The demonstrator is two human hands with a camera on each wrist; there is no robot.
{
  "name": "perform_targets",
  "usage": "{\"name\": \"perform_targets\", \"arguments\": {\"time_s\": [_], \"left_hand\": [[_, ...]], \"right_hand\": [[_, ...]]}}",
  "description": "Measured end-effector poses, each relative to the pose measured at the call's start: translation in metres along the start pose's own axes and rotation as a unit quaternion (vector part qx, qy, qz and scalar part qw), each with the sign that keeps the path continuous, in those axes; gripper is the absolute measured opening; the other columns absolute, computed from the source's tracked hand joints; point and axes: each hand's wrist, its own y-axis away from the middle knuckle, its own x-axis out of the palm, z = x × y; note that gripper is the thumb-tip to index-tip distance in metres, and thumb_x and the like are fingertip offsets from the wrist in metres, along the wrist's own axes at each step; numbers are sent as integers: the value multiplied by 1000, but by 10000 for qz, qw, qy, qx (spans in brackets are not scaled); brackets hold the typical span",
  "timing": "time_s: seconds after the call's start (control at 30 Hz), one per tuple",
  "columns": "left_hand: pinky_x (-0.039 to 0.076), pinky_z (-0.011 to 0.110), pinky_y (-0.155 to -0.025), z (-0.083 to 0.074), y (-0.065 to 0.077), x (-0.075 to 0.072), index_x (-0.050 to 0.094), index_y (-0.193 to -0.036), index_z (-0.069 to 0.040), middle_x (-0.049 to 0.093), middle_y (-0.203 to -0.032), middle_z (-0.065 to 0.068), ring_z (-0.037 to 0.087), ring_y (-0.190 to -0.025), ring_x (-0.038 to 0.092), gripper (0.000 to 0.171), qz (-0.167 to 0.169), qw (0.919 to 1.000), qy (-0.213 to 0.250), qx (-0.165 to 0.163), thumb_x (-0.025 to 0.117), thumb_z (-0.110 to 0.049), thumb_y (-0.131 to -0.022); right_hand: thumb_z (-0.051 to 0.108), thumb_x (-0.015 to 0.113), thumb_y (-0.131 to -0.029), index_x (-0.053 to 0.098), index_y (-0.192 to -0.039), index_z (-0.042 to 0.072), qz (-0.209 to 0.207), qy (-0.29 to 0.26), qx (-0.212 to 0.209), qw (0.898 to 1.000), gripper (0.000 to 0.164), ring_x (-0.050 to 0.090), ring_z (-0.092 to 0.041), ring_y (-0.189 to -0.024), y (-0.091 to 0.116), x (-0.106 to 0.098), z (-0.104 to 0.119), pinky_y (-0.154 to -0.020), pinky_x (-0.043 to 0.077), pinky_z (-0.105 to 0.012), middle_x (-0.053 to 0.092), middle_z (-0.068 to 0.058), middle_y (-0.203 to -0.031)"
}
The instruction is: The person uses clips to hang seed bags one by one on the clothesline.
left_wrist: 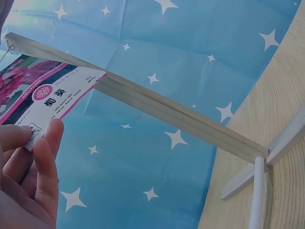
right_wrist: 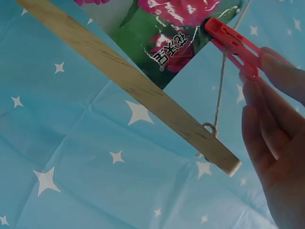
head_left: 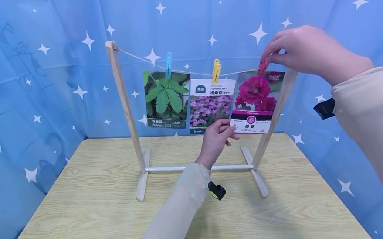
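Observation:
My right hand [head_left: 310,50] pinches a red clothespin [right_wrist: 233,45] by its handle end. The clothespin's jaws sit at the top edge of a hollyhock seed packet [head_left: 255,100], right by the twine [right_wrist: 220,90]. Lower down, my left hand [head_left: 217,138] pinches the packet's bottom left corner between thumb and fingers, as the left wrist view shows. Left of it hang a purple-flower seed packet [head_left: 210,101] under a yellow clothespin [head_left: 216,71] and a green-leaf seed packet [head_left: 166,99] under a blue clothespin [head_left: 169,65].
A wooden post [head_left: 123,102] holds the twine at the left; another post [left_wrist: 181,114] stands behind the hollyhock packet. A white rod [head_left: 165,169] joins their feet on the wood-grain table [head_left: 85,215]. Behind hangs a blue star-patterned curtain [head_left: 64,21].

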Motion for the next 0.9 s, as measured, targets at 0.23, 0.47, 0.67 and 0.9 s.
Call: {"name": "perform_targets", "arguments": {"time_s": [0.23,0.47,0.67,0.9], "left_hand": [[49,30,-53,-20,10,-3,58,-109,-12,67,-88,5,18,-73,65,21,111,9996,-149,-212,55,-18,-89],[50,33,-55,-19,11,-7,52,-120,-16,65,-100,2,17,-74,64,30,139,9987,-411,-250,53,-19,-91],[50,34,-55,1,2,-10,48,-122,-32,57,-114,-6,10,-74,63,33,252,9968,-755,-54,53,-26,-90],[51,35,-54,7,2,-12,45,-124,-33,56,-115,-10,10,-77,63,36,503,9962,-715,-15,53,-27,-90]], "right_hand": [[15,58,-87,63,-104,11,117,-99,129,9998,18,47,-36,-99,-3,2,2,-80,41,-56,56,-17,-111],[17,56,-89,63,-102,12,38,-253,128,9996,16,43,-35,-103,-7,7,1,-82,39,-57,54,-14,-113],[14,57,-88,63,-101,10,-47,-246,33,9997,15,42,-36,-105,-10,10,1,-83,39,-58,52,-14,-116],[14,57,-88,61,-106,8,-37,-257,143,9996,20,41,-36,-106,-7,13,-3,-83,38,-58,48,-16,-120]]}}
